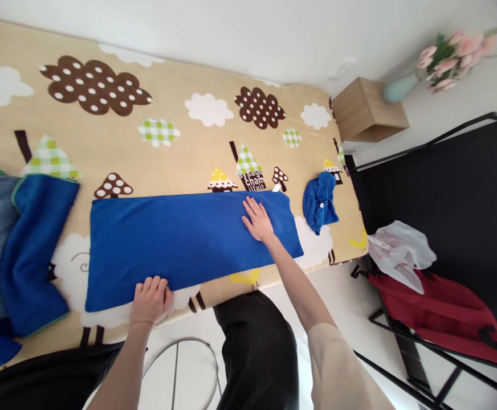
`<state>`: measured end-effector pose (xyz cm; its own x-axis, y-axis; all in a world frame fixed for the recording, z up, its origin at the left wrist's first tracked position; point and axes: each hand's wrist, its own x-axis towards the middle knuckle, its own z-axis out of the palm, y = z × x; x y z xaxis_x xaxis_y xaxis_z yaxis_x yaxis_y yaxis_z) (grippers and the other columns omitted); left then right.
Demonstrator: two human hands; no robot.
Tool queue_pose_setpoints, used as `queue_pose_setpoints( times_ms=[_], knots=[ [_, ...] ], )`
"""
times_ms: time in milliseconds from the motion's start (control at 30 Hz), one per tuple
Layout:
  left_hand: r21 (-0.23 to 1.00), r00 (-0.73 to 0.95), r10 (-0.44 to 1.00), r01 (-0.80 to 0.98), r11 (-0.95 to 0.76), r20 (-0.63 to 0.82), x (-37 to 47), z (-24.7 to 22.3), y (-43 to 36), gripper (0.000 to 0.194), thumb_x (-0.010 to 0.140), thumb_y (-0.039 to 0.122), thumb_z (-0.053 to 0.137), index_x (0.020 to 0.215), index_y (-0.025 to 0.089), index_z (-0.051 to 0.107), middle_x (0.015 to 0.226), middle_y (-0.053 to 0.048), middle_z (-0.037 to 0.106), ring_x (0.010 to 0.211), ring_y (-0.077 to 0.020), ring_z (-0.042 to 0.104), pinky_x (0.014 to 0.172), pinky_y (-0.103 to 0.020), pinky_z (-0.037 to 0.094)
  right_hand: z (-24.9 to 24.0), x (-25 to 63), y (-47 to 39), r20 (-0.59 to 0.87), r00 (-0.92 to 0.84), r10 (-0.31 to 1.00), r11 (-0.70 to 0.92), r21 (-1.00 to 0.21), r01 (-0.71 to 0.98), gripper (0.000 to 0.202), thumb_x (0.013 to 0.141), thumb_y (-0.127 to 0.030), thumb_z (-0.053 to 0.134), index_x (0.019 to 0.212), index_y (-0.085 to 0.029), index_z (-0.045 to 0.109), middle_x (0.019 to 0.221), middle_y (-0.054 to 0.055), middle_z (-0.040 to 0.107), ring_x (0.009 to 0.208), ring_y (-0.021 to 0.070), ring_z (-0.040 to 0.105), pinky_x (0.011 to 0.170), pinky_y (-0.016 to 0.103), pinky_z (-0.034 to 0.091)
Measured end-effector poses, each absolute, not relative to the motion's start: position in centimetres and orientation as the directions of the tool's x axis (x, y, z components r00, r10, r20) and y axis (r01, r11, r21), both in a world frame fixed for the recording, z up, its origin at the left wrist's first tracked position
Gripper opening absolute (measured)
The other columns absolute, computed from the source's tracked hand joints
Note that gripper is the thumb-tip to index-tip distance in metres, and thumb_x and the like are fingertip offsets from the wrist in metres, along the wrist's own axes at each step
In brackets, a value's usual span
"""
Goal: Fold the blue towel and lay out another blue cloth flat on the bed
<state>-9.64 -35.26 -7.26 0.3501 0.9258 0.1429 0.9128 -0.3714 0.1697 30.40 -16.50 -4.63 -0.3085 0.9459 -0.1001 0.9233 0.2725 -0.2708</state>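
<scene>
A blue cloth [188, 239], folded into a long flat strip, lies across the patterned bed sheet [180, 165]. Near its right end my right hand [257, 220] rests flat on top, fingers spread, holding nothing. My left hand [151, 299] is at the cloth's lower edge, left of its middle, with the fingers curled down; whether they grip the edge is hidden. To the right of the strip sits a small knotted blue cloth bundle [320, 202]. More blue cloth with green edging [39, 250] lies loosely crumpled at the far left.
A wooden box shelf [370, 111] and a vase with pink flowers [402, 86] are at the upper right. Beyond the bed's right end are a black mesh panel [445, 188], a plastic bag [402, 250] and a red bag [449, 319]. A round metal frame [180, 341] stands below.
</scene>
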Motion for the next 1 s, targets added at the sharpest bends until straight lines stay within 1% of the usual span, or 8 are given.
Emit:
queue_pose_setpoints(
  times_ms=[133, 300, 467, 567, 633, 800, 900, 1000],
  knots=[
    [0.192, 0.342, 0.931, 0.913, -0.361, 0.125, -9.7, -7.1, -35.2, 0.011, 0.089, 0.021, 0.054, 0.081, 0.021, 0.062, 0.078, -0.008, 0.061, 0.080, -0.0280, 0.051, 0.073, -0.041, 0.031, -5.3, 34.0, -15.0, -0.076, -0.203, 0.976, 0.181, -0.231, 0.956, 0.064, 0.106, -0.045, 0.027, 0.165, -0.020, 0.021, 0.171, 0.004, 0.018, 0.159, 0.0204, 0.013, 0.130, 0.048, 0.009],
    [0.124, 0.377, 0.915, 0.910, -0.395, 0.147, -9.7, -6.9, -35.2, 0.011, 0.089, 0.021, 0.054, 0.081, 0.021, 0.062, 0.078, -0.008, 0.062, 0.079, -0.0280, 0.051, 0.073, -0.041, 0.032, -5.6, 36.4, -13.6, -0.057, -0.091, 0.994, 0.078, -0.201, 0.977, 0.065, 0.105, -0.043, 0.026, 0.166, -0.021, 0.018, 0.172, 0.005, 0.018, 0.159, 0.0204, 0.013, 0.129, 0.050, 0.010],
    [0.107, 0.390, 0.907, 0.907, -0.408, 0.156, -9.7, -6.9, -35.1, 0.011, 0.089, 0.020, 0.054, 0.080, 0.021, 0.061, 0.076, -0.008, 0.060, 0.078, -0.0273, 0.051, 0.072, -0.040, 0.032, -5.9, 37.6, -13.0, -0.024, -0.041, 0.999, 0.036, -0.174, 0.984, 0.065, 0.105, -0.042, 0.025, 0.165, -0.018, 0.021, 0.171, 0.006, 0.020, 0.159, 0.0202, 0.015, 0.129, 0.048, 0.012],
    [0.088, 0.400, 0.898, 0.903, -0.420, 0.183, -9.7, -6.8, -35.1, 0.010, 0.089, 0.020, 0.055, 0.081, 0.020, 0.061, 0.076, -0.008, 0.060, 0.078, -0.0269, 0.050, 0.072, -0.040, 0.032, -6.0, 37.8, -13.0, 0.007, -0.052, 0.999, 0.052, -0.138, 0.989, 0.062, 0.105, -0.037, 0.023, 0.164, -0.017, 0.025, 0.169, 0.008, 0.026, 0.157, 0.0215, 0.019, 0.128, 0.049, 0.015],
    [0.082, 0.403, 0.893, 0.901, -0.425, 0.202, -9.7, -6.8, -35.0, 0.010, 0.089, 0.020, 0.055, 0.081, 0.019, 0.061, 0.076, -0.007, 0.059, 0.077, -0.0265, 0.050, 0.072, -0.040, 0.032, -5.8, 38.1, -12.8, 0.033, -0.086, 0.996, 0.088, -0.079, 0.993, 0.060, 0.104, -0.031, 0.024, 0.161, -0.015, 0.032, 0.165, 0.012, 0.035, 0.155, 0.0244, 0.024, 0.127, 0.051, 0.016],
    [0.085, 0.404, 0.888, 0.899, -0.430, 0.220, -9.6, -6.8, -35.0, 0.009, 0.088, 0.018, 0.056, 0.081, 0.018, 0.062, 0.076, -0.008, 0.059, 0.077, -0.0265, 0.050, 0.071, -0.040, 0.033, -4.3, 39.6, -11.0, -0.008, -0.235, 0.972, 0.234, 0.128, 0.964, 0.053, 0.100, -0.016, 0.030, 0.149, -0.011, 0.050, 0.138, 0.019, 0.058, 0.136, 0.0309, 0.044, 0.121, 0.053, 0.022],
    [0.098, 0.401, 0.892, 0.899, -0.427, 0.209, -9.6, -6.9, -35.1, 0.009, 0.087, 0.018, 0.056, 0.081, 0.018, 0.062, 0.077, -0.008, 0.060, 0.078, -0.0265, 0.051, 0.072, -0.040, 0.033, -3.2, 40.9, -9.4, -0.082, -0.252, 0.964, 0.264, 0.198, 0.944, 0.044, 0.100, -0.018, 0.032, 0.131, -0.008, 0.061, 0.125, 0.022, 0.062, 0.124, 0.0333, 0.050, 0.112, 0.052, 0.032],
    [0.098, 0.400, 0.893, 0.900, -0.426, 0.208, -9.7, -7.0, -35.2, 0.009, 0.088, 0.018, 0.056, 0.083, 0.018, 0.063, 0.080, -0.009, 0.062, 0.078, -0.0267, 0.051, 0.072, -0.040, 0.034, -2.4, 42.3, -7.8, -0.171, -0.259, 0.950, 0.293, 0.211, 0.933, 0.035, 0.101, -0.027, 0.038, 0.117, -0.008, 0.064, 0.122, 0.024, 0.061, 0.118, 0.0347, 0.052, 0.101, 0.049, 0.040]
  ],
)
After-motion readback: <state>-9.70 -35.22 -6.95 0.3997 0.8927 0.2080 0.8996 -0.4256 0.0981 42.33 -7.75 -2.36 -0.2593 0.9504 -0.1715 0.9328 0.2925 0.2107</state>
